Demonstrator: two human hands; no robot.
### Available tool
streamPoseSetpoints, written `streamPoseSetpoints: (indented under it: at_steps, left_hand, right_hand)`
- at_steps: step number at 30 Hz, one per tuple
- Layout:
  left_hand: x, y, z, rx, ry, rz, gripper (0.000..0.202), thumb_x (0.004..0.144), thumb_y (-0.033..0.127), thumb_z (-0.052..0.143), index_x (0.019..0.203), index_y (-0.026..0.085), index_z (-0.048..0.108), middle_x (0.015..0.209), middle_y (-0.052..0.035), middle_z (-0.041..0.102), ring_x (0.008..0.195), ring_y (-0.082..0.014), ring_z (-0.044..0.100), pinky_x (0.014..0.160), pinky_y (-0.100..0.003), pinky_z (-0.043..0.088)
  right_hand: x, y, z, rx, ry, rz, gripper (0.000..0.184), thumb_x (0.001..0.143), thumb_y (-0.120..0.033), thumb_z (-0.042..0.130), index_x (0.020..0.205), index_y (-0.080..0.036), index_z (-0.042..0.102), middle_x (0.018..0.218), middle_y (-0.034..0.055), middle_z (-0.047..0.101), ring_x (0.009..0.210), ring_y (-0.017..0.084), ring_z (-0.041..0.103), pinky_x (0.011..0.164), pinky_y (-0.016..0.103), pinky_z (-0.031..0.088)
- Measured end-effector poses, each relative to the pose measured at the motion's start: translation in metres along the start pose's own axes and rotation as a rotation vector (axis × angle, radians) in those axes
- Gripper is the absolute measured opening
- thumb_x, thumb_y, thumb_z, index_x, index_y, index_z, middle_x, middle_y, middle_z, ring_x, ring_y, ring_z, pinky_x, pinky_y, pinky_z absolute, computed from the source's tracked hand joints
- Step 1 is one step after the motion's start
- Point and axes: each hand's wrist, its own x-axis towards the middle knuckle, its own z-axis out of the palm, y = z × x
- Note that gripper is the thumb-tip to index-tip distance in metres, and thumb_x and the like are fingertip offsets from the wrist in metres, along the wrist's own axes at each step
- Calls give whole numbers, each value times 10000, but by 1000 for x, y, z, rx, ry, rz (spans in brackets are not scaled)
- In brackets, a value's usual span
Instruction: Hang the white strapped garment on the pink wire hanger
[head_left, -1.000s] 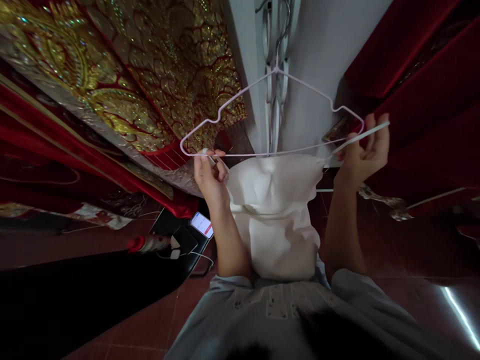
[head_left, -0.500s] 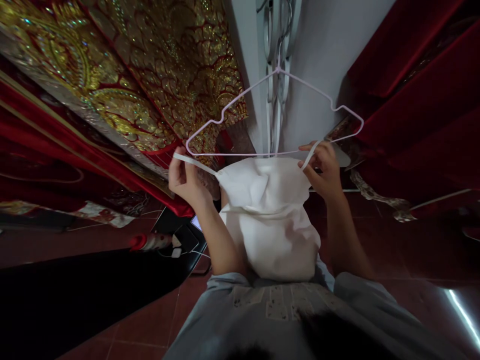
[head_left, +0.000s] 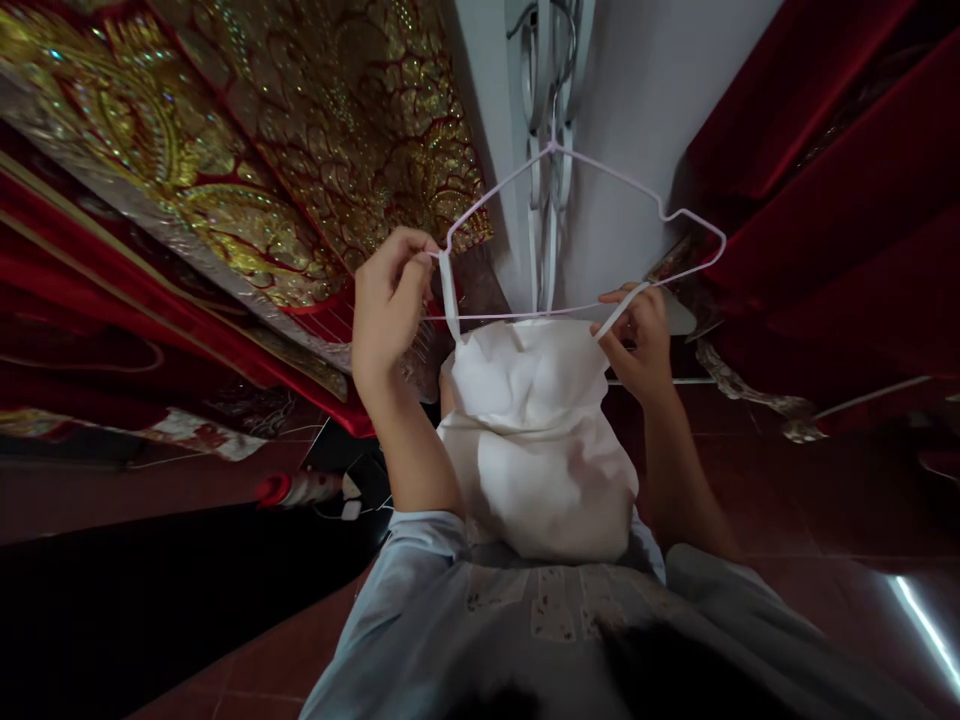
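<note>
A white garment (head_left: 547, 450) with thin shoulder straps hangs in front of my body, its upper edge just under the bar of a pale pink wire hanger (head_left: 622, 178). The left strap (head_left: 449, 290) loops over the hanger at its left notch. There my left hand (head_left: 394, 305) is closed, thumb and forefinger pinching the strap against the wire; the hand covers the hanger's left end. My right hand (head_left: 637, 335) holds the right strap (head_left: 621, 312) stretched between its fingers, near the lower right of the hanger, and that strap is off the wire.
The hanger hangs from a white metal rack (head_left: 547, 210) by the wall. Gold-embroidered red cloth (head_left: 360, 130) fills the left side, and dark red fabric (head_left: 832, 240) the right. A red-capped bottle (head_left: 296, 490) and a white plug (head_left: 350, 510) lie low on the left.
My left hand has moved up and right, bringing the left strap from outside the hanger's end onto its left notch. My right hand stays nearly in place with its strap.
</note>
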Motion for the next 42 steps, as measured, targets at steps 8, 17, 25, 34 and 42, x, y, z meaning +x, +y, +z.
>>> streamPoseSetpoints:
  at_steps: [8, 17, 25, 34, 42]
  left_hand:
    - [-40, -36, 30, -565, 479, -250, 347, 881, 567, 824, 920, 249, 690, 752, 1, 626, 681, -157, 621, 682, -277, 535]
    - [-50, -46, 35, -604, 460, -166, 609, 866, 782, 790, 837, 261, 478, 755, 11, 632, 751, -159, 679, 895, -306, 613]
    - [-48, -46, 28, -683, 446, -201, 533, 921, 678, 805, 828, 250, 502, 754, 5, 672, 748, -162, 742, 741, -258, 599]
    - [-47, -45, 24, -702, 437, -224, 500, 999, 648, 752, 808, 242, 532, 731, 12, 687, 735, -161, 739, 807, -273, 620]
    - [-55, -47, 41, -755, 460, -192, 538, 885, 703, 848, 831, 239, 581, 758, 15, 724, 770, -164, 772, 803, -259, 605]
  right_hand:
    - [-3, -9, 5, -23, -51, -16, 375, 941, -480, 756, 1264, -291, 764, 1307, 98, 676, 727, 135, 551, 569, 307, 541]
    - [27, 37, -35, 50, 710, -30, 233, 968, -456, 750, 1074, -253, 794, 1015, 91, 789, 861, 231, 755, 842, 447, 654]
    - [73, 4, -53, 70, 228, -86, 335, 867, -508, 860, 1046, -226, 835, 921, 73, 794, 718, 160, 668, 660, 336, 530]
    - [96, -30, -45, -165, 194, -260, 98, 819, -218, 792, 863, -243, 708, 944, 62, 653, 876, 203, 623, 740, 347, 506]
    - [20, -49, -4, -90, 132, -197, 201, 1025, -414, 631, 1117, -262, 724, 795, -15, 621, 635, 144, 568, 609, 307, 478]
